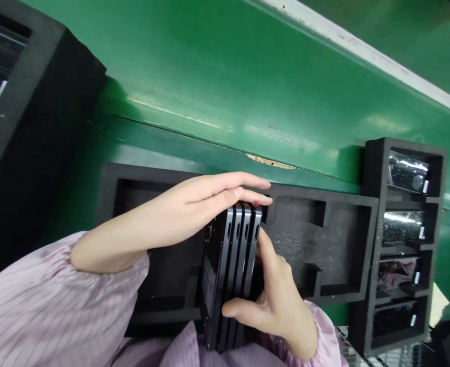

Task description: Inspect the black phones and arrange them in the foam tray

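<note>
Main risk, as I judge it: the stack of four dark slabs (232,265) fans out or slips, since they look slick, stand on edge side by side, and only one hand really grips; an outer slab could slide if the thumb eases off. Second risk: a lower corner knocks the near rim of the black foam tray (369,239), as the stack overlaps it; can't tell whether the lower end is supported. Pressing unevenly from above could also push one slab out of line. Stack sits bottom-centre of view, between both hands. From it, left hand (202,204) is at 11 o'clock, unclenched, fingers straight, laid across the top ends by the red bits, apparently touching, not gripping. Right hand (276,290) is at 4 o'clock, grasping the stack, thumb over the edges, other fingers mostly hidden. Foam holder (437,244) with four glossy pieces at 3 o'clock; big foam block (52,107) at 10, on green table (209,66).
</note>
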A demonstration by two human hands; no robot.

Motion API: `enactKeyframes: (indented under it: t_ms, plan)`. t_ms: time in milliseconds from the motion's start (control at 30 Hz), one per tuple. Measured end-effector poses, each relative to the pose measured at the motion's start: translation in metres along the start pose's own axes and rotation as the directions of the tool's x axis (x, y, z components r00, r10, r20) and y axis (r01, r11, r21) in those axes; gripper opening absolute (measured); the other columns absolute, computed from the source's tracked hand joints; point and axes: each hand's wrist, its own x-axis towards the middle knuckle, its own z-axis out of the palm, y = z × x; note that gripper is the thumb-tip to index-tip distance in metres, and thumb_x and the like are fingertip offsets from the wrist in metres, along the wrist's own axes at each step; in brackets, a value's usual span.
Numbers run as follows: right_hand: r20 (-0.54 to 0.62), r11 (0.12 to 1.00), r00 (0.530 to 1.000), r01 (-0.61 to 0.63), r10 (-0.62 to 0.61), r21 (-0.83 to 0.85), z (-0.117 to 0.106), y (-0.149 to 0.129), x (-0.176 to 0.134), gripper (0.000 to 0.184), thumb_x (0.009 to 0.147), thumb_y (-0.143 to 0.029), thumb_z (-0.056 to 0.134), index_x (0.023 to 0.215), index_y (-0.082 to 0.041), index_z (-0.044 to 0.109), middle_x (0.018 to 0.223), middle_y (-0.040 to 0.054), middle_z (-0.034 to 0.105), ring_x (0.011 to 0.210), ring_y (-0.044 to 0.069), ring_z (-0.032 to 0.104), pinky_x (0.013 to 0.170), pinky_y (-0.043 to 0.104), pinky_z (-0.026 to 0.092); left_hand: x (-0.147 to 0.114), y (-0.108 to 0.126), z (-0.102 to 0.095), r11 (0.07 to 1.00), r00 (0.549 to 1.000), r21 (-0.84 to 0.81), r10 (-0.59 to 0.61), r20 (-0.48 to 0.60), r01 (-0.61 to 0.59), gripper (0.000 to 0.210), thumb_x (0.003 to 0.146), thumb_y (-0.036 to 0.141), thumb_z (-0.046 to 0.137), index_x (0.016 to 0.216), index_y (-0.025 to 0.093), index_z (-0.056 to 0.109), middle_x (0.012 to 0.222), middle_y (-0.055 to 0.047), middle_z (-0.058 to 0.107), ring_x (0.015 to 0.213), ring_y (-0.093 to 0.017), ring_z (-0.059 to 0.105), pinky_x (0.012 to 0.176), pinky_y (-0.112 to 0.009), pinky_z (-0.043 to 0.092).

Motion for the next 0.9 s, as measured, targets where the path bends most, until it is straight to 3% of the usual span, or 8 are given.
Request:
enactKeyframes:
  t_ms: [233, 300, 400, 500, 667, 900]
  plan:
    - [-0.008, 0.999, 1.000, 0.028, -0.028, -0.015, -0.002, -0.001, 0.002, 0.114, 0.101, -0.090, 0.062, 0.180, -0.014, 0.033, 0.100, 0.0101, 0.084, 0.080, 0.030, 0.085, 0.075, 0.040, 0.073, -0.001, -0.002, 0.003, 0.995, 0.999, -0.091, -0.051, -0.018, 0.049, 0.036, 0.115, 0.050, 0.058, 0.138, 0.034, 0.081, 0.134, 0.004, 0.087, 0.137, -0.023, 0.079, 0.120, -0.028, 0.061]
    - [0.000, 0.997, 0.998, 0.063, -0.063, -0.039, -0.001, 0.002, 0.001, 0.119, 0.099, -0.091, 0.065, 0.182, -0.014, 0.027, 0.103, 0.0105, 0.084, 0.082, 0.032, 0.086, 0.075, 0.040, 0.074, -0.001, -0.004, 0.002, 0.999, 1.000, -0.036, -0.007, 0.022, 0.008, 0.038, 0.107, 0.051, 0.073, 0.140, 0.035, 0.080, 0.139, 0.003, 0.085, 0.137, -0.024, 0.079, 0.118, -0.027, 0.061]
    - [0.044, 0.988, 0.990, 0.134, -0.131, -0.078, 0.001, 0.008, 0.000, 0.136, 0.093, -0.087, 0.077, 0.186, -0.016, 0.008, 0.111, 0.0125, 0.085, 0.088, 0.034, 0.088, 0.078, 0.041, 0.074, 0.001, -0.003, -0.002, 0.981, 0.990, 0.167, 0.077, 0.116, -0.096, 0.051, 0.096, 0.040, 0.087, 0.145, 0.033, 0.078, 0.146, 0.003, 0.082, 0.138, -0.023, 0.078, 0.120, -0.026, 0.059]
    - [0.081, 0.977, 0.983, 0.177, -0.168, -0.119, 0.002, 0.012, -0.001, 0.148, 0.091, -0.086, 0.081, 0.184, -0.015, -0.009, 0.116, 0.0147, 0.086, 0.091, 0.036, 0.089, 0.077, 0.041, 0.075, 0.002, 0.003, -0.004, 0.959, 0.989, 0.262, 0.076, 0.130, -0.108, 0.036, 0.107, 0.035, 0.072, 0.142, 0.029, 0.079, 0.145, 0.005, 0.082, 0.135, -0.018, 0.079, 0.118, -0.023, 0.059]
    - [0.096, 0.970, 0.979, 0.191, -0.178, -0.151, 0.001, 0.012, 0.000, 0.144, 0.095, -0.084, 0.079, 0.184, -0.013, -0.009, 0.132, 0.0219, 0.083, 0.096, 0.036, 0.090, 0.081, 0.042, 0.076, 0.002, 0.006, -0.001, 0.970, 0.997, 0.231, 0.073, -0.002, -0.070, 0.036, 0.117, 0.028, 0.050, 0.132, 0.027, 0.082, 0.137, 0.005, 0.086, 0.135, -0.016, 0.079, 0.116, -0.021, 0.061]
    - [0.068, 0.972, 0.978, 0.203, -0.196, -0.116, 0.003, 0.015, 0.000, 0.133, 0.099, -0.085, 0.072, 0.185, -0.014, 0.000, 0.119, 0.0160, 0.085, 0.089, 0.033, 0.088, 0.080, 0.041, 0.074, -0.002, 0.003, -0.004, 0.957, 0.994, 0.271, 0.086, 0.065, -0.101, 0.031, 0.115, 0.036, 0.061, 0.138, 0.030, 0.080, 0.143, 0.003, 0.083, 0.134, -0.017, 0.079, 0.112, -0.022, 0.062]
